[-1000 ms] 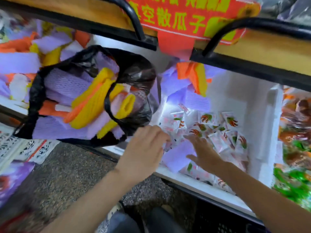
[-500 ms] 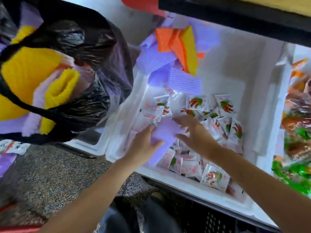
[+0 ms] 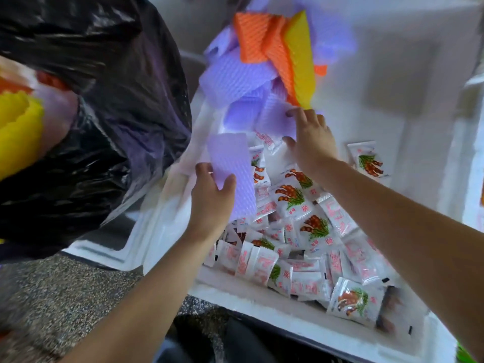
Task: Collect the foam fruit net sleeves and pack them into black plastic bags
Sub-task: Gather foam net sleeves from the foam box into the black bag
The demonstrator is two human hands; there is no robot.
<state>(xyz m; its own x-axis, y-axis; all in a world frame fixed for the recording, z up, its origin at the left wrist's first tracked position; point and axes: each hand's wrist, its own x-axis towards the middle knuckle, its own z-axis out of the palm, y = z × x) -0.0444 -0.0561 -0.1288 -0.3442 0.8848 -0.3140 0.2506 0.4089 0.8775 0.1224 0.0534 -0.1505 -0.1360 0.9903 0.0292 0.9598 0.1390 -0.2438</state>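
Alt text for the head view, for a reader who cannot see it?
The left hand grips a purple foam sleeve over a white foam box of snack packets, while the right hand reaches another purple sleeve in the pile of purple, orange and yellow sleeves. A stuffed black plastic bag fills the left side.
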